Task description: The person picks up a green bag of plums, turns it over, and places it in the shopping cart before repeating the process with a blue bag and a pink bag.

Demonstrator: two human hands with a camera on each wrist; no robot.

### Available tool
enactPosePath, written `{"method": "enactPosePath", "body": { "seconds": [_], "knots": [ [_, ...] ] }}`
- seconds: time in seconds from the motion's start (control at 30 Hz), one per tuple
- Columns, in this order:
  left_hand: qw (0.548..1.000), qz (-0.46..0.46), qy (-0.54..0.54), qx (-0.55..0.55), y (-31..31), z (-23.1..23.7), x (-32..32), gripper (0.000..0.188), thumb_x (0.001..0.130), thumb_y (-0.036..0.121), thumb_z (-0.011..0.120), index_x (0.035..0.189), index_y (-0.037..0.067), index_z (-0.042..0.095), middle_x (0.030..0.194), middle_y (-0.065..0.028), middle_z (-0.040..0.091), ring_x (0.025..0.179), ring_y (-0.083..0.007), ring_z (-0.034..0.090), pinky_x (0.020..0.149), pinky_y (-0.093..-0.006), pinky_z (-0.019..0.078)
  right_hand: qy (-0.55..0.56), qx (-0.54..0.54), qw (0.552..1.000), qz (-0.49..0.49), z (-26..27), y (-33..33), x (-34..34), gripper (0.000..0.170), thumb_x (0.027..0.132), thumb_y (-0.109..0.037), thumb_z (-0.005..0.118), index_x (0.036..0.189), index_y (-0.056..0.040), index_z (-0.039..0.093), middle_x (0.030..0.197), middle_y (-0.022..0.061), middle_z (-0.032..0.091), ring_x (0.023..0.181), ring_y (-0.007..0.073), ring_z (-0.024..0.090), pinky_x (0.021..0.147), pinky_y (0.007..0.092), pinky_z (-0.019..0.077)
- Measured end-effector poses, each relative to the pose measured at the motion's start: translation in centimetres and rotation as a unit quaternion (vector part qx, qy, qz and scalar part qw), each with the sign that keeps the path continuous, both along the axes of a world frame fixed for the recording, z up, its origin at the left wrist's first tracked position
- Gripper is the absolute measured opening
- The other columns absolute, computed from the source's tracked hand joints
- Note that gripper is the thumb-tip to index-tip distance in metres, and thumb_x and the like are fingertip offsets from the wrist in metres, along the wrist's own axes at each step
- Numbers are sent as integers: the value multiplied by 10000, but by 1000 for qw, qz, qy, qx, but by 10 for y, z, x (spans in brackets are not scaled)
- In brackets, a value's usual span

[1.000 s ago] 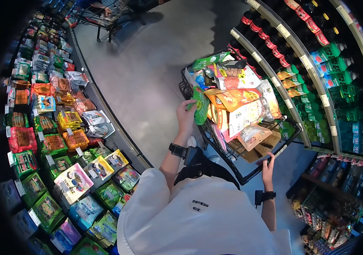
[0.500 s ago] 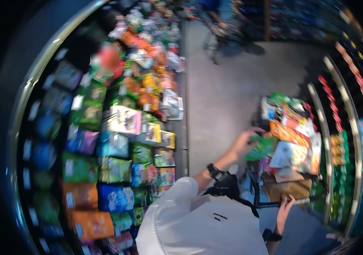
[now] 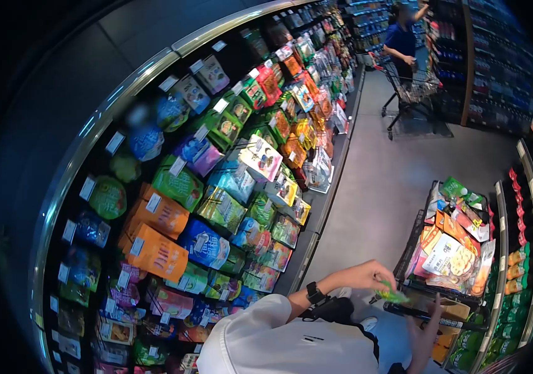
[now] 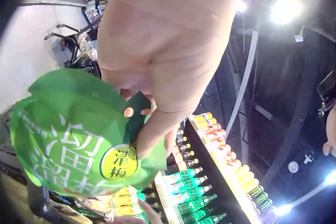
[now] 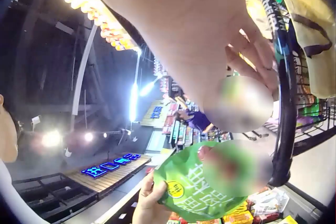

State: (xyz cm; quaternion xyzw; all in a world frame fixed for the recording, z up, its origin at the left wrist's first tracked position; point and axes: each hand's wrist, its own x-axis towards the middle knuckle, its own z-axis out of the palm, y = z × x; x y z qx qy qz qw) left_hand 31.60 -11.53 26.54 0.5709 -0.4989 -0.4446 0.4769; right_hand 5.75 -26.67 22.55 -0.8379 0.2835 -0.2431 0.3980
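Note:
My left hand (image 3: pixel 369 274) pinches a green snack pouch (image 4: pixel 73 134) by its top corner, thumb on the front near the hang hole. In the head view the pouch is seen almost edge-on, just over the near side of the shopping cart (image 3: pixel 417 240). Beside the cart's black handle (image 3: pixel 425 316) is my right hand (image 3: pixel 425 330), fingers extended and spread, no thing held in them. The right wrist view shows that hand's fingers (image 5: pixel 252 50) next to the handle, partly blurred over. A white pouch (image 3: pixel 450 257) and an orange package (image 3: pixel 455 227) lie in the full cart.
A long sloped shelf of snack bags (image 3: pixel 216 209) runs along the left. Bottled drinks (image 3: pixel 519 268) line the shelf close on the cart's right. Farther down the aisle, a person in blue (image 3: pixel 400 43) stands at another shopping cart (image 3: pixel 413 90).
The head view has swung toward the left shelf. My left hand has drawn the green pouch back from the packages toward the handle. My right hand has let go of the handle.

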Motion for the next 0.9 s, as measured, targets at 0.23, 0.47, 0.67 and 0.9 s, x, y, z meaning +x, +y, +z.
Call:
{"method": "enactPosePath", "body": {
  "seconds": [0.23, 0.47, 0.67, 0.9],
  "knots": [
    [998, 23, -10, -52, 57, 21, -14, 245, 899, 117, 726, 1133, 42, 732, 981, -84, 752, 923, -204, 698, 880, -348, 531, 60, 234, 920, 309, -4, 47, 59, 315, 805, -193, 823, 1011, 20, 718, 782, 129, 724, 702, 259, 723, 677, 369, 554],
    [909, 377, -173, -35, 183, -10, 17, 794, 839, 270, 821, 1492, 59, 420, 1223, -144, 670, 1078, -238, 653, 953, -348, 510, 41, -50, 943, 327, -3, 122, 130, 253, 834, -213, 806, 894, 18, 721, 669, 170, 673, 585, 291, 676, 586, 389, 506],
    [915, 403, 11, 4, 295, -12, 31, 572, 833, 334, 835, 1249, 30, 586, 1069, -89, 657, 1005, -161, 618, 884, -315, 500, 63, 18, 889, 454, -2, 198, 195, 336, 941, -179, 643, 1219, 10, 643, 887, 277, 661, 681, 390, 607, 668, 446, 486],
    [863, 500, -10, -68, 386, -5, 46, 554, 817, 261, 854, 1262, 43, 606, 1119, -62, 666, 1060, -132, 606, 944, -292, 483, 108, 146, 880, 438, 34, 301, 239, 250, 855, -178, 786, 945, 42, 706, 734, 144, 699, 625, 205, 681, 598, 352, 530]
  ]
}}
